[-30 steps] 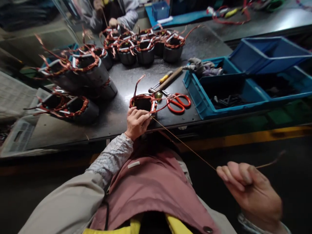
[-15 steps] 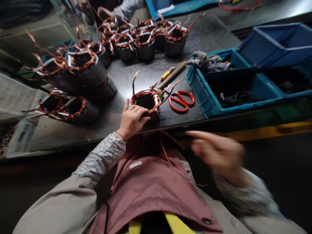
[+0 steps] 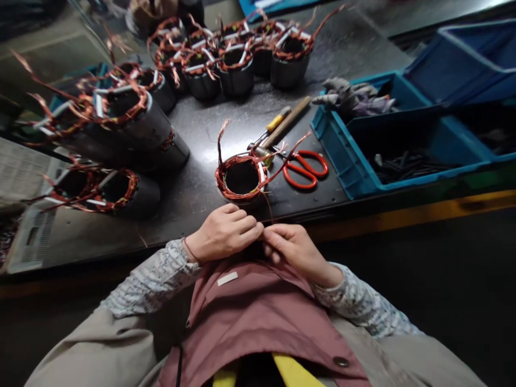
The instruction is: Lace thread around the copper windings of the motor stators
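A motor stator (image 3: 242,196) with a ring of copper windings stands upright near the table's front edge. Twisted copper leads rise from it, and one thin strand (image 3: 268,204) runs down toward my hands. Just in front of the stator, my left hand (image 3: 226,234) is closed, no longer touching it. My right hand (image 3: 296,250) is pinched closed, its fingertips meeting those of the left. Whatever sits between the fingers is too small to make out. Red-handled scissors (image 3: 306,169) lie right of the stator, beside a wooden-handled hammer (image 3: 288,122) and a yellow-handled tool (image 3: 278,119).
More wound stators stand at the left (image 3: 133,115) and at the back (image 3: 236,70), some stacked. At the right is a blue divided bin (image 3: 342,153) holding dark pieces, with grey gloves (image 3: 355,99) on its corner. Another person's hand (image 3: 151,13) shows behind the stators.
My left hand has left the stator's rim and come down toward me. My right hand has swung in from the right to meet it. The stator stays in place.
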A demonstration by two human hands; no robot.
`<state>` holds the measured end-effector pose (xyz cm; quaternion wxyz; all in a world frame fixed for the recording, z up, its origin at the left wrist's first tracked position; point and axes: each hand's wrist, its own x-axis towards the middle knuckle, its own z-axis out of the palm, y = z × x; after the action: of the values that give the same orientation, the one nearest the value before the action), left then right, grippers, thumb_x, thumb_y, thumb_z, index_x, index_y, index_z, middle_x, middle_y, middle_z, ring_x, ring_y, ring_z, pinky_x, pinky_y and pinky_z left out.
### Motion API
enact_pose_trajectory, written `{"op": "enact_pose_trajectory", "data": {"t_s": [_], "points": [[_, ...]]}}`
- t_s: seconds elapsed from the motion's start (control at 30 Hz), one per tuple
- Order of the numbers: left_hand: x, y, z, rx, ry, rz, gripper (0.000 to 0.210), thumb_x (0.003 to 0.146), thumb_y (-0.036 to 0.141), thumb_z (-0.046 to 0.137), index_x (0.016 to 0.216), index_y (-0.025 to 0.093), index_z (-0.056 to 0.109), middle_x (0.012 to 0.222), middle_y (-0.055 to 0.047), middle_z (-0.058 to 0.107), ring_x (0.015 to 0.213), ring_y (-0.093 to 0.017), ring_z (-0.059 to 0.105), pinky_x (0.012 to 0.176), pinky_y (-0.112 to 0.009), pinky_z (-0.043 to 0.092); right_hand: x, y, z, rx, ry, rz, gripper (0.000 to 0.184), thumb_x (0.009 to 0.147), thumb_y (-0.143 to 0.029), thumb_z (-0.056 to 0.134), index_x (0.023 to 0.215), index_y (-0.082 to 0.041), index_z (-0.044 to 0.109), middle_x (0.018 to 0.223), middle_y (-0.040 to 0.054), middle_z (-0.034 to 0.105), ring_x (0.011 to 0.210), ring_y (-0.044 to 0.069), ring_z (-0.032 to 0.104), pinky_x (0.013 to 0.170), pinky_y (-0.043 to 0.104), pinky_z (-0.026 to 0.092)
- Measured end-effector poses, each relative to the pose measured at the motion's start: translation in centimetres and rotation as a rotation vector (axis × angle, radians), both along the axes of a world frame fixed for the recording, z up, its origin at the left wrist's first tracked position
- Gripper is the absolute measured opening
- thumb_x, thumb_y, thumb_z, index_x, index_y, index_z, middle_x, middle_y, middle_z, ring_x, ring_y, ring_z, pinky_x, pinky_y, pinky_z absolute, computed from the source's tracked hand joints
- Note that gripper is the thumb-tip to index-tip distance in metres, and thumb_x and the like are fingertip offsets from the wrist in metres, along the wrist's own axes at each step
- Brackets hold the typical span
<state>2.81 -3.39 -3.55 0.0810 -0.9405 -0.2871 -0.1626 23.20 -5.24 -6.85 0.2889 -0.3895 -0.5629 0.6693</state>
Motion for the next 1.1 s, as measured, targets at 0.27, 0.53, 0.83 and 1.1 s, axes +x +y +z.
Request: {"op": "enact_pose_trajectory", "data": {"t_s": [0.27,0.53,0.83,1.1], "points": [[-3.0,3.7,-0.7,-0.275,-0.077,0.337,0.019,0.088,0.032,0.059,0.102,0.024,0.069,0.095,-0.001,0.072,0.091,-0.02,0.067,0.12,-0.057,0.019,-1.1,1.1,-1.1,0.688,-0.326,-0.318,0.027,0.09,-0.024,0.052,0.069,-0.018,0.068,0.064,0.0043,0.068,0.056,0.014,0.06,0.059,0.025,0.044],[-2.9,3.9,-1.0,-0.323,-0.159,0.309,0.017,0.086,0.035,0.063,0.096,0.023,0.07,0.089,0.0,0.073,0.086,-0.019,0.069,0.119,-0.052,0.024,-1.5,1.3,-1.9,0.773,-0.385,-0.266,0.03,0.092,-0.021,0.048,0.066,-0.019,0.064,0.063,0.0035,0.066,0.054,0.013,0.057,0.059,0.025,0.041],[-2.5,8.0,1.2,-0.575,-0.002,0.164,0.034,0.086,0.018,0.046,0.11,0.021,0.069,0.114,-0.005,0.071,0.104,-0.02,0.066,0.089,-0.031,0.051,-4.5,4.1,-1.5,0.776,-0.416,-0.329,0.033,0.09,-0.024,0.049,0.059,-0.019,0.057,0.054,0.0022,0.059,0.049,0.011,0.049,0.057,0.026,0.035],[-2.3,8.5,4.9,-0.615,-0.247,0.309,0.022,0.087,0.031,0.05,0.073,0.017,0.061,0.061,0.0,0.058,0.056,-0.011,0.053,0.059,-0.027,0.045,-0.7,2.1,-2.4,-0.02,-0.183,0.123,0.054,0.093,-0.058,0.038,0.078,-0.014,0.066,0.05,0.0013,0.059,0.034,0.008,0.037,0.037,0.022,0.028]]}}
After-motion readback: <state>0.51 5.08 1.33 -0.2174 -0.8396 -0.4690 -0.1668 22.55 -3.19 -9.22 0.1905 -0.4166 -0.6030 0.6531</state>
